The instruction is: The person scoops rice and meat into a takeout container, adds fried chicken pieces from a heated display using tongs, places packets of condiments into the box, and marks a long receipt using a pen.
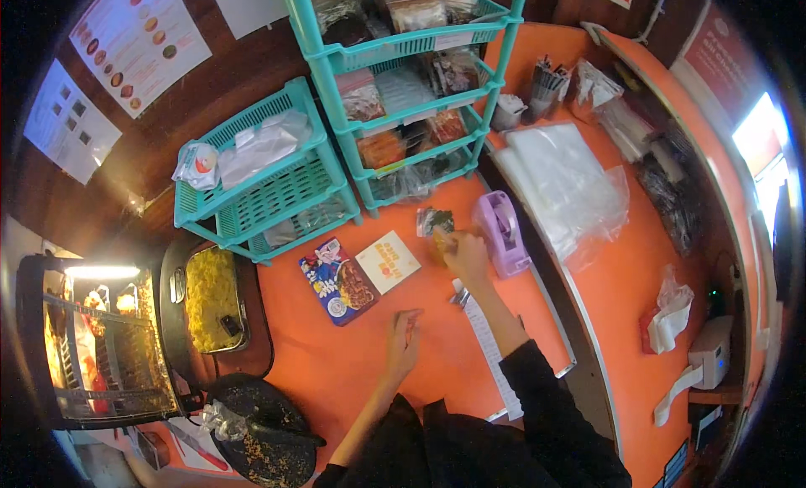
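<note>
My right hand reaches over the orange counter, its fingers pinched on a small yellowish packet, blurred and partly hidden by the hand. Just beyond the fingertips lies a small clear sachet with dark green contents. A purple tape dispenser stands right of that hand. My left hand hovers above the counter, holding nothing, fingers loosely apart. Farther off lie a blue and red printed card or box with a food picture and a cream square card bearing writing.
Teal tiered racks with bagged goods stand at the back. At left are a lit glass display warmer, a tray of yellow food and a black pan. A paper receipt strip runs beside my right forearm; plastic bags lie right.
</note>
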`<action>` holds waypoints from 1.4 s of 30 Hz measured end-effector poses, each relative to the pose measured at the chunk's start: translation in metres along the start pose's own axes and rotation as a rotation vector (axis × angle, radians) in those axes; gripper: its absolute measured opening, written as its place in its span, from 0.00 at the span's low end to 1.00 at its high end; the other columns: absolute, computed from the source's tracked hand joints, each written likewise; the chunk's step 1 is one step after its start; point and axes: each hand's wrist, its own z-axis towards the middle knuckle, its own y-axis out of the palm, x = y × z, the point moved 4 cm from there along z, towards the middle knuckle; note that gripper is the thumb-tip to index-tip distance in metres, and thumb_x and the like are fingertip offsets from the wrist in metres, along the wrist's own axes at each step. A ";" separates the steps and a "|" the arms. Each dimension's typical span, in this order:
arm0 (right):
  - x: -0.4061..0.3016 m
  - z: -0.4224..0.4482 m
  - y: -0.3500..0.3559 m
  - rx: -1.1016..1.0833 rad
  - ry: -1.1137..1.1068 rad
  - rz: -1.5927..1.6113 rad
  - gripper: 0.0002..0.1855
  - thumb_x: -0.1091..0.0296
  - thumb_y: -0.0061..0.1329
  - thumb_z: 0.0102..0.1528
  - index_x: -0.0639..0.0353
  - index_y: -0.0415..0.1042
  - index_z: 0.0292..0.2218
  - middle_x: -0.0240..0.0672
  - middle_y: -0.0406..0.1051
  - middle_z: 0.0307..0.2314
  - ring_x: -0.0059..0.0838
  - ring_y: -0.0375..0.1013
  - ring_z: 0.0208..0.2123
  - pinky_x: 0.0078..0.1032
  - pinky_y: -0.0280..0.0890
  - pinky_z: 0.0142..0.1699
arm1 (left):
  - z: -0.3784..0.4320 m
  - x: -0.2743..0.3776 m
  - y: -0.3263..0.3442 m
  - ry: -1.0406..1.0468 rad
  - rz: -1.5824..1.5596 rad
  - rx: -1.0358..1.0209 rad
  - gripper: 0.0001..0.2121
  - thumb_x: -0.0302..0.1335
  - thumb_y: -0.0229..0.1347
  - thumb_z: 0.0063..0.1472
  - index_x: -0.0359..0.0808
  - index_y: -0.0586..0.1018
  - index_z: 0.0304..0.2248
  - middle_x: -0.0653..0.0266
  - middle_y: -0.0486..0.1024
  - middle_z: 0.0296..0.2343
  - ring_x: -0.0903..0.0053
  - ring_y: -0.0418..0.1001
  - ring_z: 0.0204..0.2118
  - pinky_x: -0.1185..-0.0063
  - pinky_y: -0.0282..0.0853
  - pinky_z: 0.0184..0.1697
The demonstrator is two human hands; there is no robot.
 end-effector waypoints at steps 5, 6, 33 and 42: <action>0.023 -0.002 0.031 -0.003 0.093 -0.037 0.12 0.61 0.51 0.42 0.58 0.75 0.28 0.50 0.72 0.22 0.50 0.73 0.26 0.43 0.68 0.31 | -0.023 -0.015 0.014 -0.044 -0.018 0.006 0.09 0.20 0.46 0.57 0.33 0.72 0.39 0.55 0.67 0.36 0.66 0.66 0.39 0.74 0.63 0.42; 0.016 -0.005 0.029 -0.027 0.096 -0.061 0.12 0.61 0.50 0.42 0.59 0.74 0.28 0.50 0.72 0.23 0.50 0.73 0.26 0.43 0.68 0.31 | -0.028 -0.017 0.012 -0.051 -0.026 0.016 0.09 0.20 0.46 0.57 0.33 0.72 0.38 0.55 0.67 0.35 0.66 0.66 0.39 0.74 0.63 0.42; 0.028 0.167 0.045 0.376 0.315 0.255 0.12 0.68 0.53 0.38 0.66 0.71 0.26 0.46 0.73 0.23 0.46 0.74 0.26 0.35 0.68 0.34 | 0.015 -0.023 0.025 0.179 0.363 -0.082 0.11 0.23 0.53 0.48 0.36 0.70 0.33 0.56 0.66 0.32 0.58 0.65 0.37 0.67 0.62 0.39; 0.060 0.116 0.047 0.115 0.119 0.657 0.18 0.61 0.50 0.46 0.66 0.74 0.35 0.49 0.74 0.26 0.37 0.74 0.32 0.30 0.65 0.38 | 0.013 -0.039 0.034 0.199 0.429 -0.061 0.08 0.23 0.53 0.48 0.35 0.70 0.31 0.56 0.66 0.29 0.60 0.66 0.35 0.69 0.63 0.38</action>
